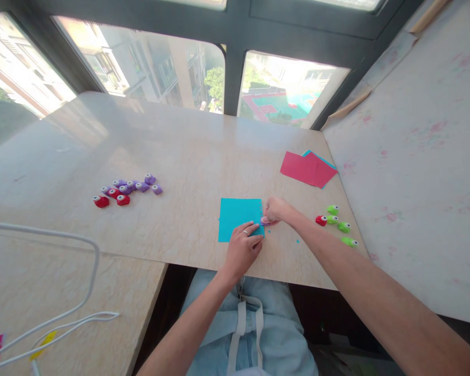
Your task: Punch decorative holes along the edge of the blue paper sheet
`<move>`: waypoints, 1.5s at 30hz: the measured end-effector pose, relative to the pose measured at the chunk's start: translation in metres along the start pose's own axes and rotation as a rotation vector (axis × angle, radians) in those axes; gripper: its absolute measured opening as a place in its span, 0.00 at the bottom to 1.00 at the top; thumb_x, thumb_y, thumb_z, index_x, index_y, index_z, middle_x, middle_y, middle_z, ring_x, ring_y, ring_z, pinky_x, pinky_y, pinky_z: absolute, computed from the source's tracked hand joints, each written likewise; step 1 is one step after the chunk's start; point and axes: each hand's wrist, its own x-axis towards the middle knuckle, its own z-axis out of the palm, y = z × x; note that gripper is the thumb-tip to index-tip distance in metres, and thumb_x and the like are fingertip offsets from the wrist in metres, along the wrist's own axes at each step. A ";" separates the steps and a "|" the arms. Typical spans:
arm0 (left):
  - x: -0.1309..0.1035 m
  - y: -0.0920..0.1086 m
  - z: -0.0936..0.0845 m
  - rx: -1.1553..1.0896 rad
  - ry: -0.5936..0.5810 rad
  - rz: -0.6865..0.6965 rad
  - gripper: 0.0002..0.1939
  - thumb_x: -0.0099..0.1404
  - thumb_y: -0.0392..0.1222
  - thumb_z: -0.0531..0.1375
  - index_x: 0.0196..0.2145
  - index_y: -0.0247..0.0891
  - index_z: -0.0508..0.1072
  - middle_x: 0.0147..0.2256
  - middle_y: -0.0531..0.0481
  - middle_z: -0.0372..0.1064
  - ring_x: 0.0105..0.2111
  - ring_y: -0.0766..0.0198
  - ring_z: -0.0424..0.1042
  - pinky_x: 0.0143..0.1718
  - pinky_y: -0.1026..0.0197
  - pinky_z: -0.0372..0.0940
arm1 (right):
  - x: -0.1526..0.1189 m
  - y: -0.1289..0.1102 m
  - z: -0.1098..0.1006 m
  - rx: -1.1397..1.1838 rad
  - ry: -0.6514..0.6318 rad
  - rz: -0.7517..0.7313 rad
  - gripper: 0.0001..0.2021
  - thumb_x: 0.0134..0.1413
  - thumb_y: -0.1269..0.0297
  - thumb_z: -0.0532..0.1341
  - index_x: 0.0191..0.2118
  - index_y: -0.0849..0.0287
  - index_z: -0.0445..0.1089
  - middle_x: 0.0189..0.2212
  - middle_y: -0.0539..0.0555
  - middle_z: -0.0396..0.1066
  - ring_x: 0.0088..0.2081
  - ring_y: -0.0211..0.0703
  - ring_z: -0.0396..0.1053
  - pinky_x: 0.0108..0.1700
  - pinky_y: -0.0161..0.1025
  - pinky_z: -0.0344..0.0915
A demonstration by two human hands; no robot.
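A square sheet of blue paper lies on the pale marbled ledge, with a row of small punched notches down its right edge. My left hand rests flat on the paper's lower right part, fingers stretched out, a ring on one finger. At the right edge, my right hand is closed on a small purple craft punch, mostly hidden under the fingers. Tiny blue paper bits are scattered on the ledge below that hand.
Purple punches and red punches cluster at the left. Green punches and one red punch sit at the right near the wall. Red paper sheets overlap blue ones behind. White cables loop at lower left.
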 end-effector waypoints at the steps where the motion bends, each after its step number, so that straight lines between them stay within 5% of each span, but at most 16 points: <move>1: 0.000 0.000 0.000 0.000 -0.002 -0.001 0.05 0.62 0.33 0.64 0.32 0.41 0.80 0.48 0.48 0.74 0.52 0.50 0.69 0.49 0.46 0.66 | 0.001 0.001 0.000 0.005 -0.005 0.008 0.15 0.42 0.69 0.72 0.15 0.61 0.67 0.16 0.54 0.64 0.26 0.45 0.69 0.29 0.36 0.62; 10: -0.001 0.000 0.000 0.004 -0.017 -0.007 0.05 0.62 0.34 0.64 0.33 0.41 0.80 0.48 0.48 0.73 0.52 0.51 0.69 0.50 0.47 0.65 | -0.007 0.014 0.015 0.230 0.037 0.023 0.09 0.47 0.69 0.69 0.21 0.62 0.70 0.17 0.52 0.66 0.26 0.40 0.68 0.27 0.32 0.59; 18: -0.001 0.001 -0.002 -0.002 -0.017 -0.005 0.05 0.62 0.34 0.63 0.32 0.41 0.80 0.48 0.46 0.73 0.53 0.51 0.69 0.51 0.48 0.65 | -0.026 0.043 0.039 0.708 0.021 -0.113 0.11 0.61 0.63 0.60 0.42 0.67 0.71 0.35 0.59 0.75 0.34 0.40 0.72 0.35 0.32 0.67; 23: -0.002 0.000 -0.001 -0.010 -0.016 -0.008 0.05 0.62 0.34 0.63 0.33 0.41 0.80 0.48 0.46 0.73 0.53 0.50 0.69 0.51 0.46 0.65 | -0.027 0.052 0.057 0.588 0.266 -0.364 0.23 0.49 0.64 0.69 0.52 0.62 0.71 0.46 0.59 0.71 0.44 0.47 0.71 0.50 0.43 0.66; 29: -0.004 0.000 -0.001 -0.002 -0.007 -0.023 0.06 0.62 0.33 0.63 0.33 0.41 0.80 0.48 0.45 0.73 0.53 0.50 0.69 0.51 0.46 0.65 | -0.027 0.051 0.065 0.280 0.404 -0.505 0.14 0.57 0.73 0.59 0.48 0.59 0.72 0.45 0.57 0.69 0.49 0.46 0.67 0.55 0.42 0.61; 45: -0.003 0.001 -0.004 -0.025 0.014 -0.044 0.05 0.63 0.35 0.63 0.35 0.41 0.80 0.49 0.46 0.73 0.52 0.50 0.69 0.51 0.47 0.66 | -0.032 0.064 0.075 0.555 0.444 -0.543 0.12 0.56 0.65 0.59 0.45 0.59 0.73 0.41 0.56 0.71 0.43 0.46 0.68 0.49 0.43 0.64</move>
